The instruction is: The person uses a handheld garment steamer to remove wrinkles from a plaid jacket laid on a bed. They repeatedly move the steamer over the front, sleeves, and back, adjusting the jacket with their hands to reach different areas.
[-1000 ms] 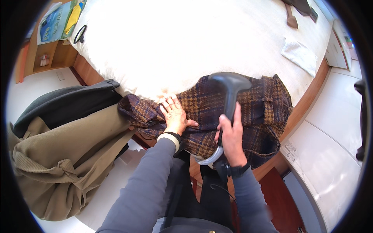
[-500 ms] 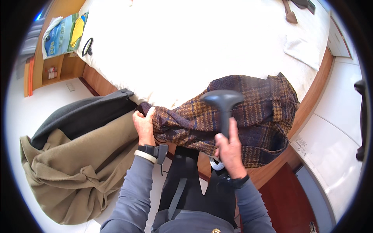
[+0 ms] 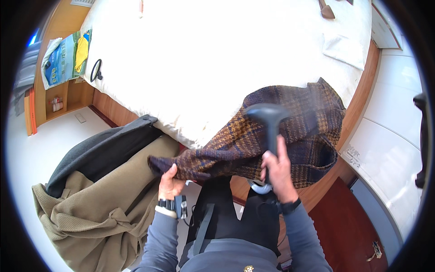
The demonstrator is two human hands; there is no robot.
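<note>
White bed (image 3: 217,59), near edge: plaid garment (image 3: 290,131) draped over it. Left hand (image 3: 170,183) clamped on sleeve end, right hand (image 3: 276,170) gripping steamer (image 3: 268,119). Best to keep sleeve taut, pass head slowly along fabric, steam away from fingers.

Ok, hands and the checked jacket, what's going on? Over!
Left hand grips the plaid jacket sleeve, pulled off the bed edge. Right hand holds the steamer over it. Nothing in the way.

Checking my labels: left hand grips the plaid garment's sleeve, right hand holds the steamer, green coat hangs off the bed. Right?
Not quite. In the head view the coat is khaki tan, not green. The rest holds: left hand grips the plaid garment's sleeve, right hand holds the steamer.
</note>
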